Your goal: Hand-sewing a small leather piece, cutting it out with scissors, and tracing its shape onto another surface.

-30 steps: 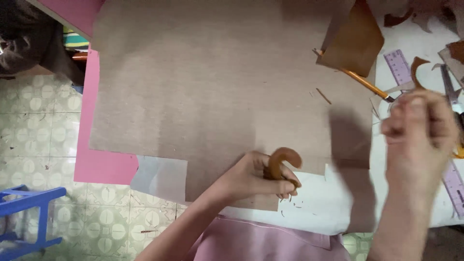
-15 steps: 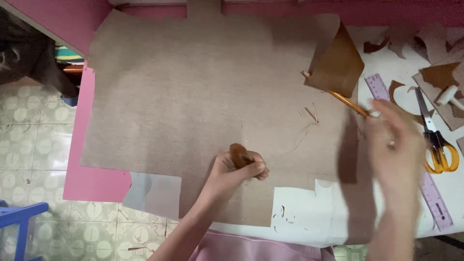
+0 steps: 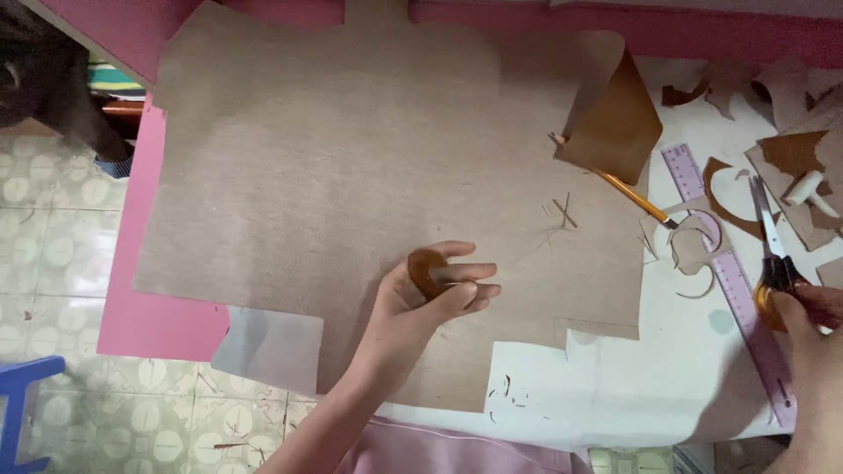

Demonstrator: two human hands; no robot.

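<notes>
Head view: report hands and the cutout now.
Left hand grips curved brown paper cutout over large brown sheet. Right hand on orange-handled scissors beside purple ruler. Nothing obstructing.

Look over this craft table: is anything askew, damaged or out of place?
The big brown sheet has its upper right corner folded up over a pencil. Cut scraps litter the right side beside the purple ruler. The left hand holds a curved brown cutout.
</notes>
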